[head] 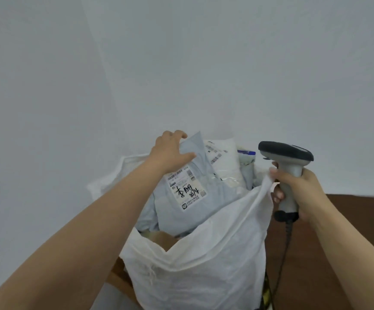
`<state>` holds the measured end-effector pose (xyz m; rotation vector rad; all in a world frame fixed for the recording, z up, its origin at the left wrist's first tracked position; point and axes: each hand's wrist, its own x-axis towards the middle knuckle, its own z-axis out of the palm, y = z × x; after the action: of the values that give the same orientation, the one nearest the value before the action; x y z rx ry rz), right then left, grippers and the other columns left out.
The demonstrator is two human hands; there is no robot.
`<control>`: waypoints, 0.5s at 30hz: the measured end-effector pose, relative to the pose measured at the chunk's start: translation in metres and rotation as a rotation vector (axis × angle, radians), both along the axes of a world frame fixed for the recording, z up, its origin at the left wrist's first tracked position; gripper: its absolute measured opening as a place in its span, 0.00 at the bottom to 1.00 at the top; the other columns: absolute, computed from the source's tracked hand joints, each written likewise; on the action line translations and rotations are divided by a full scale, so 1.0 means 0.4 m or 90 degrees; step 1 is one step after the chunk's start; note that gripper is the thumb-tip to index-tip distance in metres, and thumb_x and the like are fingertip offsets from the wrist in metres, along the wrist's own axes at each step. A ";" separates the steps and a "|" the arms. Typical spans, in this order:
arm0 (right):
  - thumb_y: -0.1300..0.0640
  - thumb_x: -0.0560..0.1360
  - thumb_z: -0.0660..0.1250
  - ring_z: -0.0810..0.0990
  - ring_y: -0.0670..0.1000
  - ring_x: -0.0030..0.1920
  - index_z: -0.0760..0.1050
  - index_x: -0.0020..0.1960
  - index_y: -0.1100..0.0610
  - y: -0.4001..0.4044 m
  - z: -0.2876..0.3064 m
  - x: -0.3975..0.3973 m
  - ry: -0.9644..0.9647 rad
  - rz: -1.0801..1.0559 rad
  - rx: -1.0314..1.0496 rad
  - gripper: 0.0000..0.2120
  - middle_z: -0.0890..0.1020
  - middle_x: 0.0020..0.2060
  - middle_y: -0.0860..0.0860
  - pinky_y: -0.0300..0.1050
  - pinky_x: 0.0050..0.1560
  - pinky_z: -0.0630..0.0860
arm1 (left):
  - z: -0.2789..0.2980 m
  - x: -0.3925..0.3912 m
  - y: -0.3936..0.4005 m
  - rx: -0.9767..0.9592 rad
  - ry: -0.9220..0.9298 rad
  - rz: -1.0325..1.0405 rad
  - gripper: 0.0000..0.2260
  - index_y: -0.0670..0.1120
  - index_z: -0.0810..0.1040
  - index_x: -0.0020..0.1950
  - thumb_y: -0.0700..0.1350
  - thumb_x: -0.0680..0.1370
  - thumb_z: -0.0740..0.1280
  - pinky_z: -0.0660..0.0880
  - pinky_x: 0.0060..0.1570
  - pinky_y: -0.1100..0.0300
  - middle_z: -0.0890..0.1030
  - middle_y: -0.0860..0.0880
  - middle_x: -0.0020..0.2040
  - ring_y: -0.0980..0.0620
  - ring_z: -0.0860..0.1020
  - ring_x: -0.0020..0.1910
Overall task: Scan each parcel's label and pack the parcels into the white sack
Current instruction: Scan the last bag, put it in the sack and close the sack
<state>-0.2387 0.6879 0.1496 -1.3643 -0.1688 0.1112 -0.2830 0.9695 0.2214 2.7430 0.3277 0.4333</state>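
Nearest you, the white sack stood open. Your right hand gripped the scanner at the sack's right rim, pinching that rim too. Beyond, your left hand grasped the grey parcel, label up, in the sack's mouth. Packing seemed underway; next you likely needed to push it deeper.

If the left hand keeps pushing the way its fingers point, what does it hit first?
The left hand already grips the top edge of the grey parcel. Going on, up and to the right, it would probably meet the white parcel just behind, also in the white sack; depth is unclear.
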 end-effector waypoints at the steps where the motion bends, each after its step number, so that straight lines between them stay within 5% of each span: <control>1: 0.61 0.76 0.70 0.69 0.52 0.23 0.76 0.56 0.61 -0.012 -0.003 0.015 0.002 0.016 0.002 0.10 0.76 0.34 0.60 0.46 0.29 0.72 | -0.007 0.040 -0.021 0.008 0.000 -0.038 0.27 0.51 0.66 0.72 0.54 0.76 0.69 0.64 0.69 0.47 0.65 0.44 0.71 0.44 0.64 0.70; 6: 0.57 0.78 0.68 0.71 0.51 0.23 0.74 0.58 0.60 -0.059 -0.027 0.119 0.041 0.030 -0.015 0.12 0.85 0.46 0.60 0.45 0.28 0.75 | -0.034 0.225 -0.070 0.065 -0.003 -0.094 0.25 0.51 0.64 0.75 0.54 0.79 0.64 0.59 0.72 0.47 0.64 0.46 0.74 0.47 0.61 0.74; 15: 0.59 0.76 0.71 0.71 0.50 0.22 0.74 0.54 0.69 0.015 -0.112 0.362 0.230 -0.042 -0.064 0.14 0.81 0.47 0.66 0.41 0.24 0.74 | -0.078 0.449 0.075 -0.005 0.084 0.118 0.16 0.45 0.71 0.69 0.47 0.83 0.57 0.65 0.68 0.50 0.72 0.40 0.68 0.41 0.70 0.68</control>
<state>-0.0939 0.6938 0.1046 -1.4251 0.1873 0.3110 -0.1036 0.9995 0.1903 2.7511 0.6195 0.2969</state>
